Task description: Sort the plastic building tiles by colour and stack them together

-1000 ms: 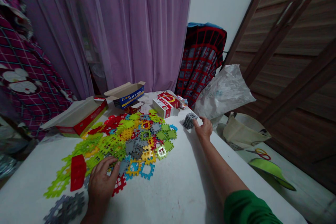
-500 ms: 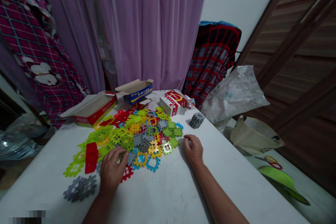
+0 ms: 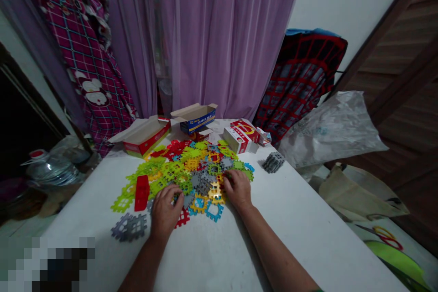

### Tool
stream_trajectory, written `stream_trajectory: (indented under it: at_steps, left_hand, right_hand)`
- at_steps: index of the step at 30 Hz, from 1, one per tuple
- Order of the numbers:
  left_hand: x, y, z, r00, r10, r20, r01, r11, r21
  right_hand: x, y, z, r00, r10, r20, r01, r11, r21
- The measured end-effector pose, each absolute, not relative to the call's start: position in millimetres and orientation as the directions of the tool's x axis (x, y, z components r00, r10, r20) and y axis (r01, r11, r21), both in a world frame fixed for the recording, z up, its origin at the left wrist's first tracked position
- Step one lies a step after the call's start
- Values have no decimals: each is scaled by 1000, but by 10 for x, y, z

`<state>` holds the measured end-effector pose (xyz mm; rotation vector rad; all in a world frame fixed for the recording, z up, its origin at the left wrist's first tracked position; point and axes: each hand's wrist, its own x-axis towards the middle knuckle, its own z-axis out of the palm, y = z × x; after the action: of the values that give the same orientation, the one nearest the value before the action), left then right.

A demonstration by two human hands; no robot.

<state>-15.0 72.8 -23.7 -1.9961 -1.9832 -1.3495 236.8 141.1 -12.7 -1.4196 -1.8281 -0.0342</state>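
On a white table, grey notched plastic pieces lie loose at near left, close to a glossy red plastic block. The left hand curls over a heap of flat, multicoloured plastic pieces; the right hand bends over its right side. Whether either grips anything cannot be told. Farther right, a compact grey plastic stack stands apart, apparently gathered; most pieces, some grey, lie jumbled in the heap, seemingly unsorted.
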Motion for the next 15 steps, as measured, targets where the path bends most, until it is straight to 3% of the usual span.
stream_trajectory:
  at_steps: [9,15]
  left_hand:
    - [-140,717,-226,-170,817,550,820,-193,539]
    - [-139,719,-218,-172,815,553,822,-191,537]
  right_hand:
    - [2307,1685,32,-135,879,457,901,301,-313]
    - [2313,1734,-4,-184,881,436,881,345,-325]
